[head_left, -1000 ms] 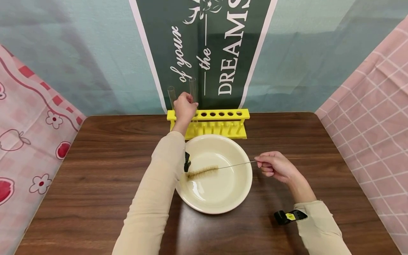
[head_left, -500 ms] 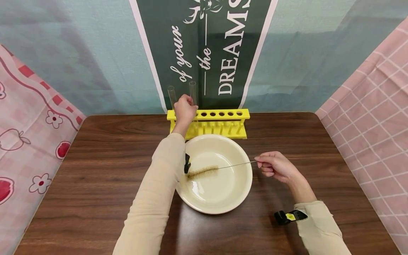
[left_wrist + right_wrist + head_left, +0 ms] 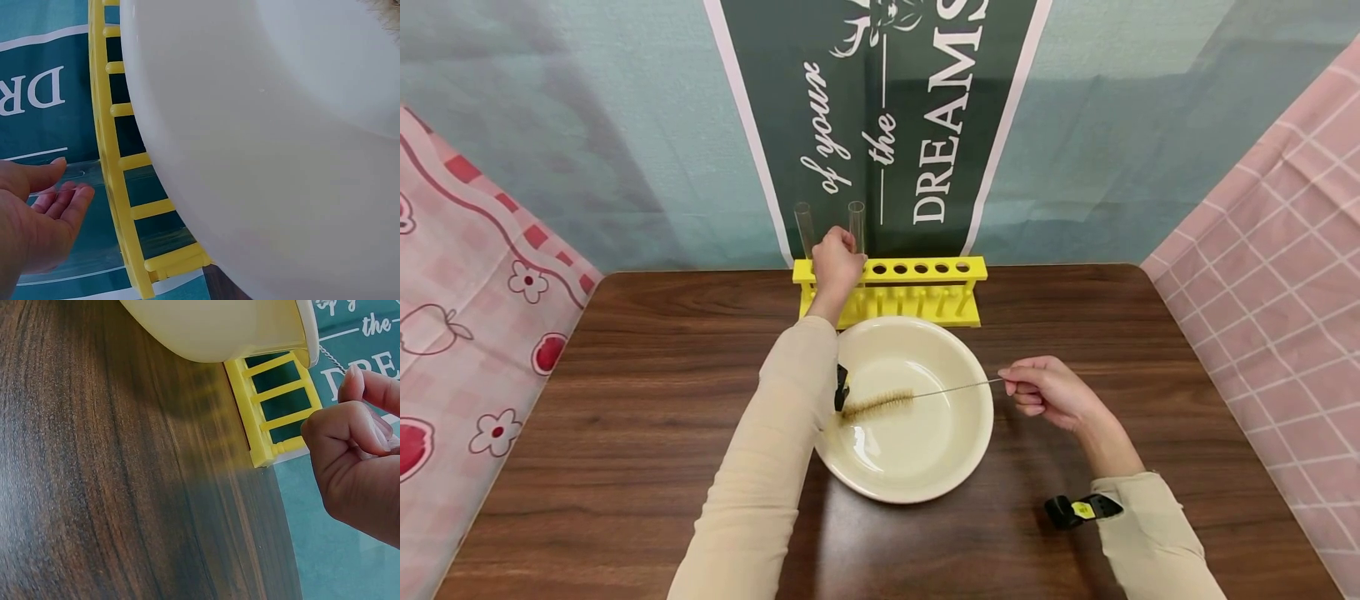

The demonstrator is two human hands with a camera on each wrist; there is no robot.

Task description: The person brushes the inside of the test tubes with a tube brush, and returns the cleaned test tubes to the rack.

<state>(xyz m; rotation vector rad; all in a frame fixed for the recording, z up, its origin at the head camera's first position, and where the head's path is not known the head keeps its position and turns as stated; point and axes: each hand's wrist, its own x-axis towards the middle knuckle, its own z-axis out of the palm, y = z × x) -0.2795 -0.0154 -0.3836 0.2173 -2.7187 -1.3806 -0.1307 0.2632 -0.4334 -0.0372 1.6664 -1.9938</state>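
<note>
In the head view my left hand is at the yellow test tube rack, holding a clear glass test tube between thumb and fingers. That tube stands upright in one of the rack's holes. Another clear test tube rises from the rack just left of the hand. My right hand pinches the thin twisted wire handle of a test tube brush. The brush's tan bristles are over the cream basin. In the right wrist view, the wire shows at the fingertips, the bristles hidden.
The basin stands on the dark wood table, right in front of the rack. Several rack holes to the right hold no tubes. A printed curtain hangs behind the table, with pink cloths at both sides.
My left hand has moved slightly down with the test tube, whose top rim now sits lower. The right hand and the brush have stayed in place.
</note>
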